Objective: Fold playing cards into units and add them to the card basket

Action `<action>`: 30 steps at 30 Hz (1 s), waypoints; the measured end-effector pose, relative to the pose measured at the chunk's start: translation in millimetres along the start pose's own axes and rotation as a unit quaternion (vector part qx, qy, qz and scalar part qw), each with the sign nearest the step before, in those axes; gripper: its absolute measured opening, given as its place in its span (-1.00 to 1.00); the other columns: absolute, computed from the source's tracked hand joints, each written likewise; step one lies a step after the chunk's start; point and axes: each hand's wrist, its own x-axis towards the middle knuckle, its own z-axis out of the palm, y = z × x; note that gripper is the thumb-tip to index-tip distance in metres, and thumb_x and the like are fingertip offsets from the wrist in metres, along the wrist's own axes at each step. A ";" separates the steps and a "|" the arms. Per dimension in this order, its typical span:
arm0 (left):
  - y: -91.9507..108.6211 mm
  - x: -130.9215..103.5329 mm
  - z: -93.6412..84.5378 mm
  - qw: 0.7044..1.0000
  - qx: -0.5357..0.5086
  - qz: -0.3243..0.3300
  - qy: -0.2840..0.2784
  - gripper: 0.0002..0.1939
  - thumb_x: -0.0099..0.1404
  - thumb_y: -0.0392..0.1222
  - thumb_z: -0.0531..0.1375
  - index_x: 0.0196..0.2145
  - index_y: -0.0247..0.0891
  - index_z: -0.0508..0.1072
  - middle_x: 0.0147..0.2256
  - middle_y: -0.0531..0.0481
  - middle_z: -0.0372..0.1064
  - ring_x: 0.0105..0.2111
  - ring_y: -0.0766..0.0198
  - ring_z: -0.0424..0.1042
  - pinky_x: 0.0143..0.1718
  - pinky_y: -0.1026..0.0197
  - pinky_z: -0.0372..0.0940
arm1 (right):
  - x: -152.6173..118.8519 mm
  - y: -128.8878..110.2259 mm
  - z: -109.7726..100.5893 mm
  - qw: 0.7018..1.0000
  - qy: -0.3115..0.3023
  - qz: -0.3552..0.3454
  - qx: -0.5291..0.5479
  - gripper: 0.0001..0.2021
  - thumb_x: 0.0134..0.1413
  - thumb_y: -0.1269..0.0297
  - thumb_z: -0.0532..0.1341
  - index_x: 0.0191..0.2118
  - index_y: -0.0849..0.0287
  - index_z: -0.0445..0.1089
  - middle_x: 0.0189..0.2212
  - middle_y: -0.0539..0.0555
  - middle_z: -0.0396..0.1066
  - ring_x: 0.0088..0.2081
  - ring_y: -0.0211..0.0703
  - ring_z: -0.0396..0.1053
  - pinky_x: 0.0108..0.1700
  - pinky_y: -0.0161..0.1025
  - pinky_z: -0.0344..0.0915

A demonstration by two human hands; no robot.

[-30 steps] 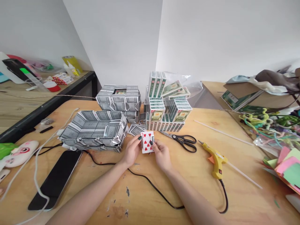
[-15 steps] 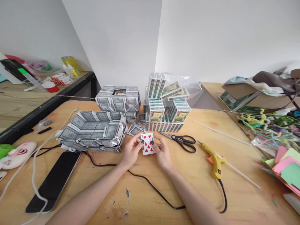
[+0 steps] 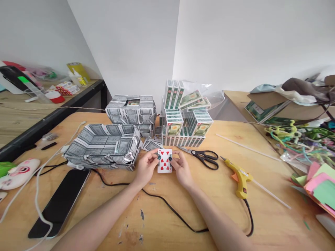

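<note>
Playing card (image 3: 164,165), 7 of hearts: held betw. both hands at ctr. of bench (image 3: 162,226), face twd. viewer. Pinched at opp. side edges by fingers (image 3: 151,156) of L hand (image 3: 145,168) & R hand (image 3: 181,170), closed to card thickness, w/ dark-nailed thumbs on face. Contact of lower edge w/ bench: can't tell. Noted just beyond L fingers: loose cards (image 3: 150,144), overlapping, backs up. Just beyond R fingers: scissors (image 3: 195,152), black-handled, blades pointing L. Behind: card packs (image 3: 174,129), stacked. To L: open tray (image 3: 96,164) built of cards, w/ taller card-built box (image 3: 140,115) behind. To R, well apart: yellow glue gun (image 3: 242,179), on its side, stick in rear. Nr. L front: phone (image 3: 61,202), screen dark, crossed by white cable (image 3: 39,205).
</note>
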 end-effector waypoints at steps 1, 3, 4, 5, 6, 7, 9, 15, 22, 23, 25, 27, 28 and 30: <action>-0.5 0.4 0.2 1.000 -0.013 -0.007 0.002 -0.64 0.07 -0.20 0.15 -0.13 -0.31 0.35 -0.40 0.01 0.37 -0.40 0.32 0.34 -0.33 0.26 0.25 | -0.3 -1.2 0.6 1.000 0.000 -0.002 0.002 -0.74 -0.04 0.16 0.13 -0.22 0.10 0.10 -0.66 -0.13 0.26 -0.64 -0.30 0.22 -0.55 -0.35 0.16; -1.5 1.1 0.6 0.999 -0.034 -0.014 0.005 -0.70 0.06 -0.18 0.17 -0.21 -0.32 0.37 -0.36 -0.03 0.40 -0.35 0.28 0.37 -0.29 0.23 0.26 | -1.2 -3.2 1.9 1.000 0.000 -0.005 0.004 -0.75 -0.05 0.18 0.14 -0.24 0.09 0.11 -0.66 -0.15 0.24 -0.65 -0.31 0.20 -0.56 -0.36 0.15; -2.0 1.3 0.7 0.999 -0.040 -0.013 0.008 -0.72 0.06 -0.18 0.17 -0.23 -0.31 0.37 -0.35 -0.03 0.40 -0.34 0.27 0.37 -0.28 0.23 0.26 | -1.6 -3.9 2.5 1.000 0.000 -0.005 0.005 -0.76 -0.05 0.18 0.13 -0.25 0.09 0.11 -0.67 -0.15 0.23 -0.65 -0.31 0.19 -0.56 -0.36 0.14; -2.3 1.4 0.7 0.999 -0.041 -0.010 0.010 -0.74 0.07 -0.18 0.17 -0.25 -0.30 0.38 -0.36 -0.02 0.40 -0.34 0.28 0.37 -0.27 0.23 0.26 | -2.0 -4.3 3.0 1.000 -0.001 -0.004 0.006 -0.77 -0.04 0.17 0.13 -0.26 0.09 0.11 -0.67 -0.15 0.22 -0.64 -0.31 0.19 -0.56 -0.36 0.15; -2.6 1.4 0.6 0.999 -0.041 -0.006 0.013 -0.76 0.07 -0.18 0.17 -0.27 -0.29 0.38 -0.37 0.00 0.40 -0.35 0.29 0.37 -0.27 0.24 0.26 | -2.3 -4.5 3.3 1.000 0.000 -0.003 0.008 -0.78 -0.03 0.16 0.12 -0.26 0.09 0.11 -0.67 -0.15 0.22 -0.64 -0.30 0.20 -0.56 -0.36 0.15; -2.8 1.5 0.6 0.999 -0.040 -0.003 0.015 -0.78 0.07 -0.18 0.17 -0.29 -0.29 0.38 -0.38 0.02 0.39 -0.36 0.31 0.36 -0.28 0.25 0.25 | -2.5 -4.4 3.6 1.000 0.002 -0.002 0.011 -0.79 -0.03 0.16 0.11 -0.27 0.09 0.10 -0.67 -0.15 0.21 -0.64 -0.30 0.20 -0.56 -0.36 0.15; -2.9 1.7 0.6 0.999 -0.040 -0.001 0.013 -0.80 0.07 -0.18 0.16 -0.31 -0.28 0.38 -0.41 0.04 0.38 -0.39 0.32 0.35 -0.31 0.27 0.25 | -2.8 -4.0 4.2 1.000 0.006 -0.001 0.019 -0.80 -0.02 0.16 0.10 -0.29 0.08 0.09 -0.67 -0.16 0.21 -0.65 -0.31 0.18 -0.57 -0.36 0.15; -3.3 3.1 1.0 0.998 -0.061 -0.007 0.002 -0.82 0.08 -0.19 0.16 -0.32 -0.27 0.36 -0.45 0.08 0.35 -0.42 0.36 0.33 -0.37 0.30 0.23 | -3.8 -3.5 6.8 0.999 0.012 0.000 0.039 -0.80 -0.02 0.18 0.10 -0.28 0.08 0.08 -0.67 -0.17 0.18 -0.66 -0.33 0.13 -0.60 -0.39 0.12; -6.0 3.3 0.0 0.997 -0.072 -0.015 0.006 -0.79 0.08 -0.19 0.17 -0.29 -0.27 0.38 -0.40 0.05 0.36 -0.38 0.33 0.34 -0.33 0.28 0.24 | -3.2 -2.1 8.0 0.999 0.019 -0.001 0.034 -0.78 -0.03 0.17 0.10 -0.26 0.10 0.08 -0.66 -0.16 0.19 -0.64 -0.32 0.15 -0.57 -0.38 0.15; -5.9 3.3 0.0 0.997 -0.073 -0.017 0.007 -0.79 0.07 -0.19 0.17 -0.29 -0.28 0.38 -0.41 0.05 0.36 -0.39 0.33 0.34 -0.34 0.28 0.24 | -3.2 -2.3 8.0 0.999 0.019 0.001 0.032 -0.78 -0.04 0.17 0.10 -0.26 0.09 0.08 -0.67 -0.16 0.19 -0.64 -0.32 0.15 -0.57 -0.38 0.14; -5.6 3.2 0.2 0.997 -0.074 -0.021 0.009 -0.80 0.06 -0.19 0.17 -0.31 -0.28 0.38 -0.44 0.06 0.35 -0.42 0.34 0.33 -0.37 0.29 0.24 | -3.7 -3.1 8.1 0.999 0.019 0.002 0.032 -0.79 -0.04 0.17 0.10 -0.28 0.09 0.09 -0.67 -0.16 0.19 -0.65 -0.32 0.15 -0.57 -0.38 0.14; -5.3 3.1 0.7 0.997 -0.077 -0.026 0.010 -0.81 0.04 -0.18 0.17 -0.34 -0.28 0.37 -0.46 0.08 0.34 -0.46 0.36 0.32 -0.39 0.30 0.23 | -4.5 -4.1 8.6 0.999 0.021 0.003 0.035 -0.81 -0.04 0.18 0.10 -0.30 0.09 0.09 -0.68 -0.17 0.19 -0.65 -0.33 0.14 -0.58 -0.39 0.12; -5.3 3.1 0.9 0.996 -0.079 -0.029 0.011 -0.81 0.03 -0.18 0.17 -0.35 -0.28 0.37 -0.48 0.09 0.33 -0.47 0.36 0.32 -0.41 0.30 0.23 | -4.9 -4.5 8.9 0.999 0.025 0.003 0.036 -0.82 -0.05 0.20 0.10 -0.31 0.09 0.10 -0.69 -0.17 0.18 -0.66 -0.34 0.13 -0.59 -0.40 0.11; -5.2 2.9 1.5 0.996 -0.086 -0.033 0.011 -0.82 0.02 -0.18 0.18 -0.37 -0.28 0.36 -0.49 0.10 0.32 -0.49 0.37 0.32 -0.43 0.31 0.23 | -5.4 -5.0 9.6 0.999 0.039 0.004 0.036 -0.84 -0.06 0.22 0.10 -0.33 0.09 0.11 -0.71 -0.19 0.15 -0.67 -0.35 0.09 -0.61 -0.42 0.08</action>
